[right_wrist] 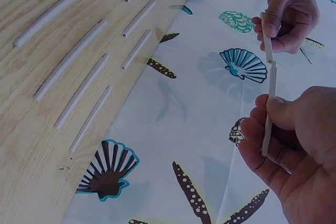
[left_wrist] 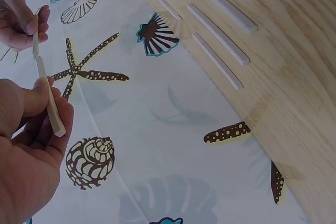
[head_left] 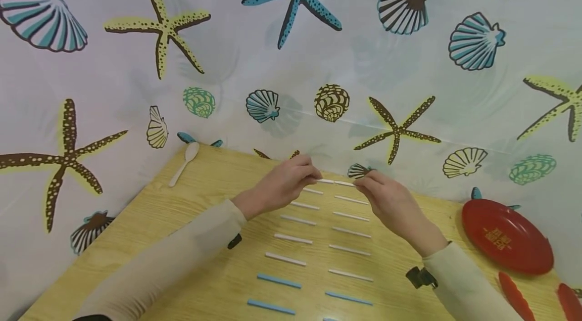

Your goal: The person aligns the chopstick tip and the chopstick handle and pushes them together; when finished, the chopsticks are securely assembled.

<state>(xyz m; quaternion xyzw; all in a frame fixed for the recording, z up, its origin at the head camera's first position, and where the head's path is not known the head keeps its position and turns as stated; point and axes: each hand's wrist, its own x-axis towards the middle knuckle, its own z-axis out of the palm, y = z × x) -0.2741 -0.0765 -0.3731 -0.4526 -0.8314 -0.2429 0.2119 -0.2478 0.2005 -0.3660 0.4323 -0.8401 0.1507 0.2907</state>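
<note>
Over the table's far edge, my left hand point(head_left: 287, 182) pinches a thin white square-sided stick point(left_wrist: 51, 103) between thumb and fingers. A matching white stick point(right_wrist: 272, 85) is pinched the same way by my right hand point(head_left: 390, 202). The sticks' inner ends meet almost tip to tip, slightly offset, in both wrist views. Below the hands, two columns of similar sticks lie on the wooden table: white ones such as the left column's white stick point(head_left: 285, 259) and the right column's white stick point(head_left: 350, 275), with blue sticks point(head_left: 279, 281) closest to me.
A pale spoon point(head_left: 191, 151) lies at the table's far left corner. On the right is a red plate point(head_left: 509, 235) with gold lettering, and red pieces point(head_left: 516, 295) lie in front of it. A white curtain point(head_left: 227, 63) printed with starfish and shells hangs behind the table point(head_left: 150, 230).
</note>
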